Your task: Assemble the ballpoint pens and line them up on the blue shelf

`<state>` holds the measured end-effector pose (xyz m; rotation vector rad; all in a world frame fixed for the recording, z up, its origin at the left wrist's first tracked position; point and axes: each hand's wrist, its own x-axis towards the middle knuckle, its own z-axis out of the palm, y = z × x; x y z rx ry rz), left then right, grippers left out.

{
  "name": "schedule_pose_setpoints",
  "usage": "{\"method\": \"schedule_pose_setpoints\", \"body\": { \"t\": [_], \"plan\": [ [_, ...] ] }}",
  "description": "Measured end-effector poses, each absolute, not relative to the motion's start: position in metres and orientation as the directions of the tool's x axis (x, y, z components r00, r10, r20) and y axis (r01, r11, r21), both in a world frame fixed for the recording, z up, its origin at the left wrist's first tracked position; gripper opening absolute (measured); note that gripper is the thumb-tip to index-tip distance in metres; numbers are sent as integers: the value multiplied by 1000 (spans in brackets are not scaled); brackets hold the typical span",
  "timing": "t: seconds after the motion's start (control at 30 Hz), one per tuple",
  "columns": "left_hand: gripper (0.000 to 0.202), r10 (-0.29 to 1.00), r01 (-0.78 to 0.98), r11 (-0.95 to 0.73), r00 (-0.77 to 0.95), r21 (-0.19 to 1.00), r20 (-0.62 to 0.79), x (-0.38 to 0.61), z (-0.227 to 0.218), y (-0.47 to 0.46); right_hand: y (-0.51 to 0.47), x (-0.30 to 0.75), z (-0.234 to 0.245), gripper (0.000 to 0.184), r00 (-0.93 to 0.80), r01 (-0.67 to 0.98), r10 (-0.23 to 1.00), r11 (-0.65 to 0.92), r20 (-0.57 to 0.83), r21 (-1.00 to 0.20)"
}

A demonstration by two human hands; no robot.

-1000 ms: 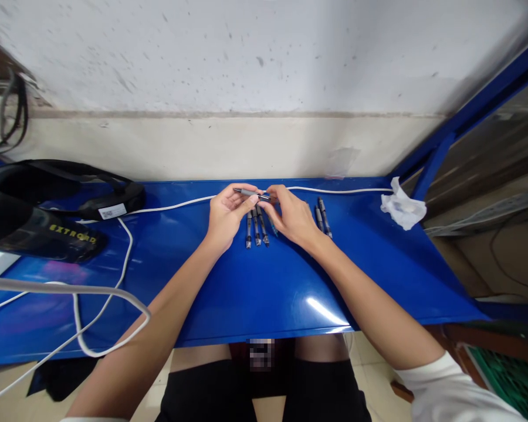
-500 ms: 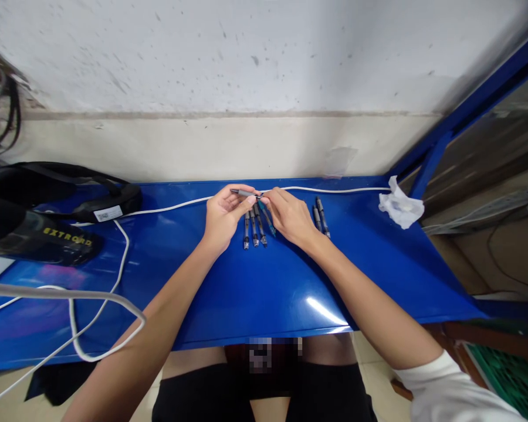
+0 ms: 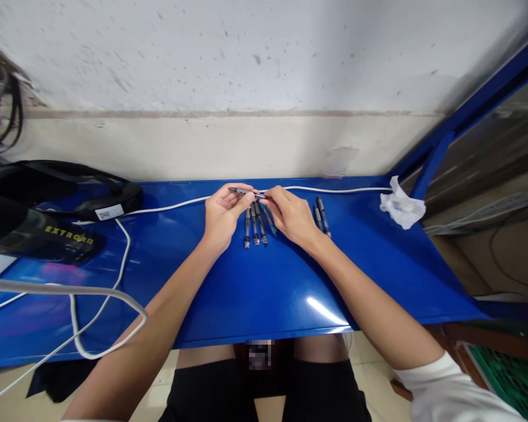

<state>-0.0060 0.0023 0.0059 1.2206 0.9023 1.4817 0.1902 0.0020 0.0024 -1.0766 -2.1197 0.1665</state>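
A pen point(image 3: 242, 191) with a grey grip lies nearly level between my hands, its dark point to the left. My left hand point(image 3: 222, 214) is closed on its grip with thumb and fingers. At the pen's other end, where a thin shiny part shows, my right hand point(image 3: 293, 214) pinches with its fingertips; the exact hold is partly hidden. Below the hands, several grey-and-clear pens point(image 3: 255, 228) lie side by side, with a teal pen point(image 3: 270, 221) slanting beside them. Two more pens point(image 3: 322, 217) rest to the right of my right hand.
The blue table point(image 3: 255, 293) meets a stained wall. At left are a black bottle point(image 3: 39, 231), a black strapped device point(image 3: 108, 202) and looping white cable point(image 3: 125, 252). Crumpled white tissue point(image 3: 402, 205) sits at right by a blue metal frame point(image 3: 440, 152).
The hands stay almost in place. Slightly more of a thin shiny part shows between the left thumb and the right fingertips. The pens on the table have not moved.
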Motion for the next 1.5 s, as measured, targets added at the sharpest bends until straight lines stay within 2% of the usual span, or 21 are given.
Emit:
{"method": "schedule_pose_setpoints", "body": {
  "t": [0.17, 0.47, 0.53, 0.6, 0.67, 0.77, 0.87, 1.0, 1.07, 1.13, 1.2, 1.3, 1.4, 1.5],
  "plan": [
    [26, 966, -240, -257, -29, 936, 258, -5, 7, 2, 2, 190, 2, 41, -391, 639, 753, 636, 529, -433],
    [26, 974, -264, -215, 18, 940, 227, -5, 3, 4, -3, 187, 4, 38, -370, 589, 753, 643, 545, -489],
    [23, 971, -263, -222, 24, 939, 237, -5, 4, 3, -3, 186, 7, 41, -378, 521, 755, 652, 536, -551],
    [22, 969, -268, -226, 37, 936, 245, -7, 5, 3, -2, 185, 10, 46, -371, 409, 780, 624, 504, -666],
    [22, 968, -266, -219, 60, 939, 243, -8, 7, 3, -1, 184, 13, 51, -366, 270, 829, 529, 422, -805],
    [23, 968, -252, -210, 84, 945, 238, -10, 7, 3, 1, 183, 15, 55, -404, 29, 882, 277, 242, -960],
    [24, 966, -239, -213, 90, 947, 240, -12, 7, 4, 3, 184, 17, 57, -492, -169, 865, 20, 101, -985],
    [23, 962, -250, -215, 113, 944, 249, -11, 9, 3, 3, 184, 20, 53, -599, -260, 800, -175, 17, -950],
    [24, 963, -263, -216, 104, 940, 250, -10, 10, 3, 2, 183, 20, 52, -578, -253, 816, -150, 25, -956],
    [29, 971, -271, -198, 80, 942, 227, -8, 10, 3, 1, 180, 17, 52, -469, -191, 878, 11, 101, -982],
    [34, 981, -274, -170, 39, 947, 188, -6, 7, 4, -1, 177, 12, 48, -328, -23, 912, 253, 246, -967],
    [35, 990, -296, -139, -14, 945, 141, -5, 3, 6, -4, 176, 8, 39, -274, 280, 864, 492, 423, -824],
    [33, 989, -338, -143, -19, 930, 145, -5, 1, 7, -5, 177, 9, 37, -294, 332, 851, 517, 434, -789],
    [31, 985, -350, -166, -11, 922, 173, -6, 1, 8, -3, 178, 12, 42, -290, 182, 887, 421, 360, -889]
  ]
}}
